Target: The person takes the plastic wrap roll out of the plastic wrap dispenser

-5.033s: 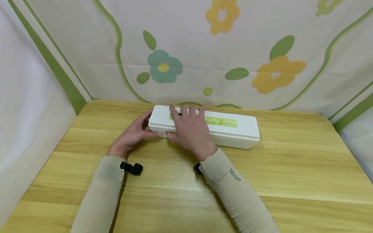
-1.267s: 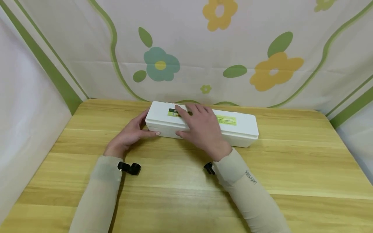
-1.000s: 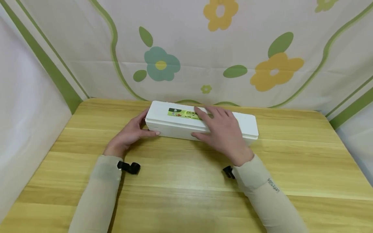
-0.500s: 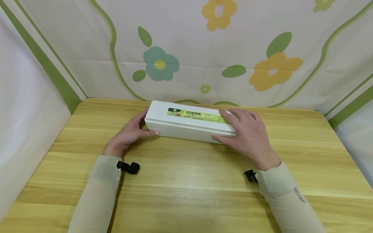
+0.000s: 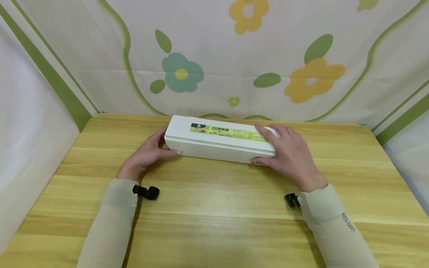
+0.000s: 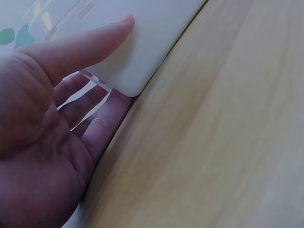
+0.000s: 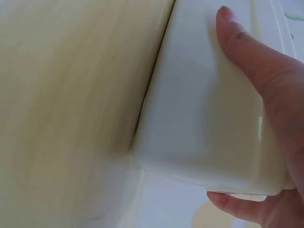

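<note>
A long white cling film box [image 5: 218, 149] with a green and yellow label [image 5: 231, 133] on its lid lies on the wooden table, lid down. My left hand [image 5: 149, 152] grips its left end, thumb on the front face and the other fingers around the end. In the left wrist view, that thumb [image 6: 102, 42] presses the box's wall [image 6: 152, 45] while the fingers reach past its corner. My right hand [image 5: 292, 154] grips the right end, thumb on the front, index finger on the lid. The right wrist view shows a fingertip [image 7: 228, 202] behind the box's end.
The wooden table [image 5: 214, 223] stretches in front of the box. Close behind its back edge hangs a white curtain [image 5: 221, 59] with printed flowers, and further white cloth [image 5: 33, 123] hangs at the left. A black wrist camera [image 5: 149, 192] sits on each sleeve.
My right hand has slid along the box from its left half to its right end, uncovering the label. My left hand has kept its hold at the left end.
</note>
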### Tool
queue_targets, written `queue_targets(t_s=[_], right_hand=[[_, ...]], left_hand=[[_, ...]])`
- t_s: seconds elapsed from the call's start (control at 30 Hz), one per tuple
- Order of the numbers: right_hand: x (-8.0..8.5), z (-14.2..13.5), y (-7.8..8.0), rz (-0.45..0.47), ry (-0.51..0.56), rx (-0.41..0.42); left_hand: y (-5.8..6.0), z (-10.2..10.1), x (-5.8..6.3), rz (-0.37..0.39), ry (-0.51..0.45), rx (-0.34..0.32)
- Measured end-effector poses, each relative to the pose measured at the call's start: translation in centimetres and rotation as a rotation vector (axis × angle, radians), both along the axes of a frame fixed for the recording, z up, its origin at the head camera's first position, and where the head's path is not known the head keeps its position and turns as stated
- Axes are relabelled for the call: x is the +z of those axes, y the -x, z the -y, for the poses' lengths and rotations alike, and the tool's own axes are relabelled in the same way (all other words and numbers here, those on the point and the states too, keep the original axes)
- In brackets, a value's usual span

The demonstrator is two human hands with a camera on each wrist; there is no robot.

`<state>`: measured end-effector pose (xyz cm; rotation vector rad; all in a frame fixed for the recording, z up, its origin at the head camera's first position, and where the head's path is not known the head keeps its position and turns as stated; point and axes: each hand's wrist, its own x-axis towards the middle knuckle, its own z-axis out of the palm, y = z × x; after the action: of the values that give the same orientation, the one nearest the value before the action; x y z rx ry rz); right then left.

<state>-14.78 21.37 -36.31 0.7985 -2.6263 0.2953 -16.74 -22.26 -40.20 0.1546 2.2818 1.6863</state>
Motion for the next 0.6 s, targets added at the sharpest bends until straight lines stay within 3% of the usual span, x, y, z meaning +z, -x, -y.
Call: queue_targets(t_s=[0.27,0.6], right_hand=[[0.21,-0.09,0.46,0.059,0.011,-0.018],[0.33,-0.12,0.54,0.033,0.014,-0.007]], left_hand=[[0.01,-0.13,-0.04,-0.008,-0.009,0.006],[0.00,-0.38,0.52,-0.027,-0.016,0.000]])
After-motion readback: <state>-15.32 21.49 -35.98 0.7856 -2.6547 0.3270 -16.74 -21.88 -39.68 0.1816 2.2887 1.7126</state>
